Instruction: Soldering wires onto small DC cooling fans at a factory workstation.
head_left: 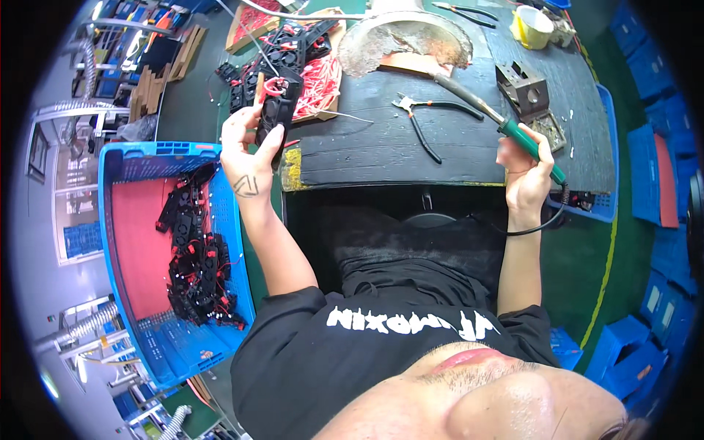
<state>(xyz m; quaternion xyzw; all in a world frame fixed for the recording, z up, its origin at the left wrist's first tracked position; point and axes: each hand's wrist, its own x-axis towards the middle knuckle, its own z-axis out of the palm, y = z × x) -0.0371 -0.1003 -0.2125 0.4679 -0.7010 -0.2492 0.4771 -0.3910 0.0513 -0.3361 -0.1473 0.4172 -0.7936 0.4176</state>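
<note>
— Black fan unit (pixel 277 110), where is it?
— Above the bench's near left corner, the left hand (pixel 246 150) wrapped tightly round it, red wires at its top.
— And the right hand (pixel 524 176)?
— Fingers closed round the green-handled soldering iron (pixel 491 117), tip over the dark work mat (pixel 381 147). Cutters (pixel 429 117) lie between; a blue crate (pixel 139 158) of fans sits left.
</note>
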